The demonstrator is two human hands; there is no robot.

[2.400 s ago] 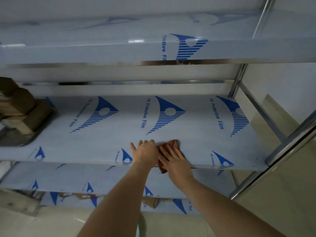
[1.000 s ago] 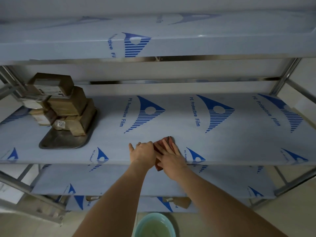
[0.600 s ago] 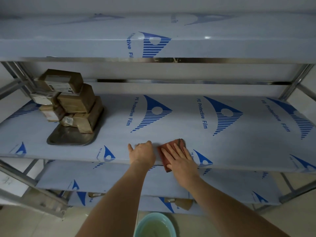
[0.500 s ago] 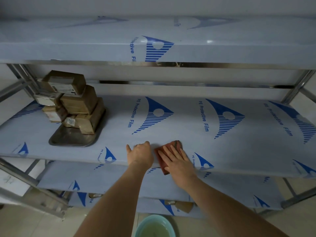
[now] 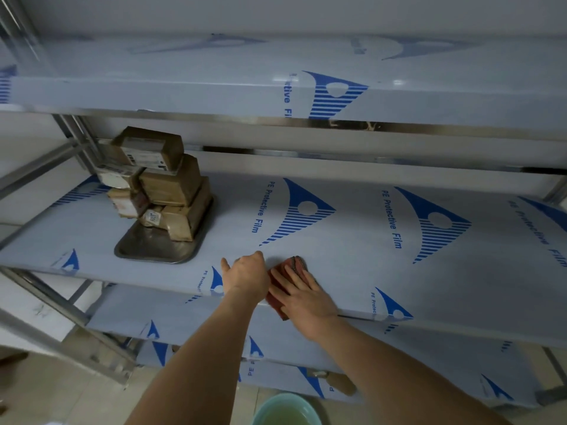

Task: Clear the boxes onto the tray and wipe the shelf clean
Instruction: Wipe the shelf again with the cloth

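Several brown cardboard boxes (image 5: 171, 185) are stacked on a metal tray (image 5: 153, 251) at the left of the middle shelf (image 5: 352, 240), which is covered in white film with blue print. A red cloth (image 5: 283, 273) lies at the shelf's front edge. My right hand (image 5: 302, 294) presses flat on the cloth with straight fingers. My left hand (image 5: 247, 276) rests on the shelf edge just left of the cloth, fingers bent forward and thumb out, holding nothing that I can see.
An upper shelf (image 5: 276, 84) hangs low over the work area. Lower shelves (image 5: 190, 320) sit beneath, with some brown items on the lowest. A green basin of water (image 5: 287, 411) stands on the floor below my arms. Steel posts (image 5: 76, 139) frame the left side.
The view has swung left, bringing the tray of boxes into sight. My hands and the cloth stay together at the front edge, shifting only slightly.
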